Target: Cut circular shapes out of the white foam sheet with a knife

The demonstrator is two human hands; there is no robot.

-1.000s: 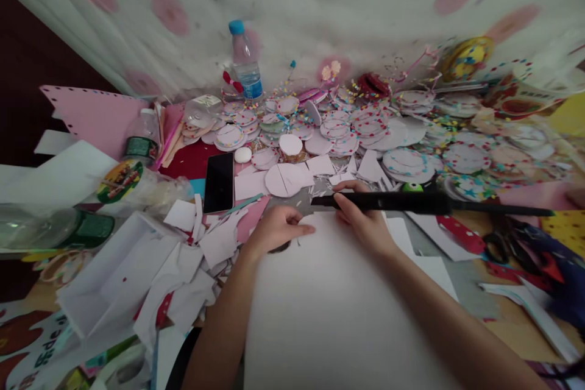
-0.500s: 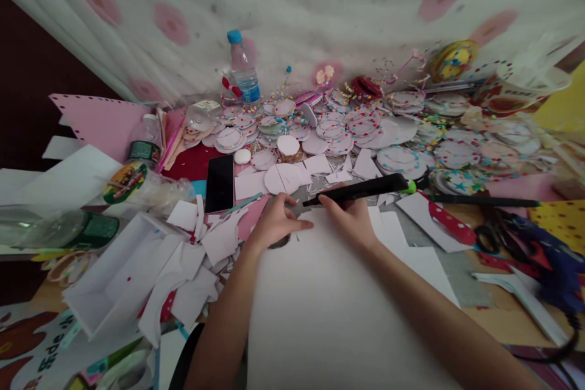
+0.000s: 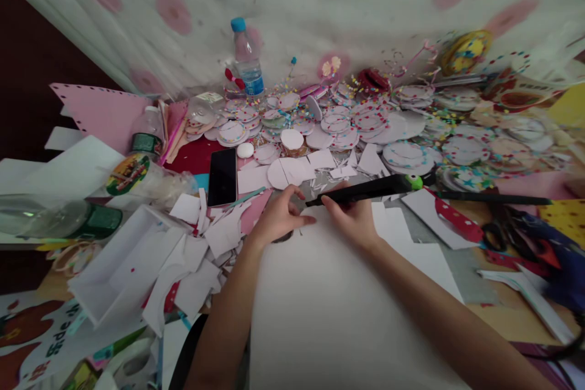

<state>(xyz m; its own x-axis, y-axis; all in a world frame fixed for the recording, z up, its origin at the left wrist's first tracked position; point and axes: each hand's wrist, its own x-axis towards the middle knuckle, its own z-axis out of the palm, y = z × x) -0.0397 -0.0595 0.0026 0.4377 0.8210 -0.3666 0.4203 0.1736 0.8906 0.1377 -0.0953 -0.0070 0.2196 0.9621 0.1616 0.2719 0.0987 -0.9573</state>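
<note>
A large white board (image 3: 320, 317) lies before me, its near part running out of view at the bottom. My left hand (image 3: 283, 213) rests at its far left corner, thumb spread away from curled fingers, the thumb lying on the white surface. A dark rounded cut-out (image 3: 284, 236) shows beside that palm. My right hand (image 3: 351, 216) grips a black utility knife (image 3: 379, 187) with a green piece at its back end. The knife lies low across the board's far edge, its narrow tip pointing left, towards my left hand.
Paper scraps (image 3: 223, 231) and a white open box (image 3: 128, 262) are at left, near a phone (image 3: 222, 177). Plastic bottles (image 3: 249, 64) stand or lie around. Stacks of decorated white discs (image 3: 336, 122) line the back. Scissors (image 3: 503, 237) lie at right.
The view has shifted slightly, so the surroundings sit a little further right and higher. Both hands and the knife stay in nearly the same position on the board.
</note>
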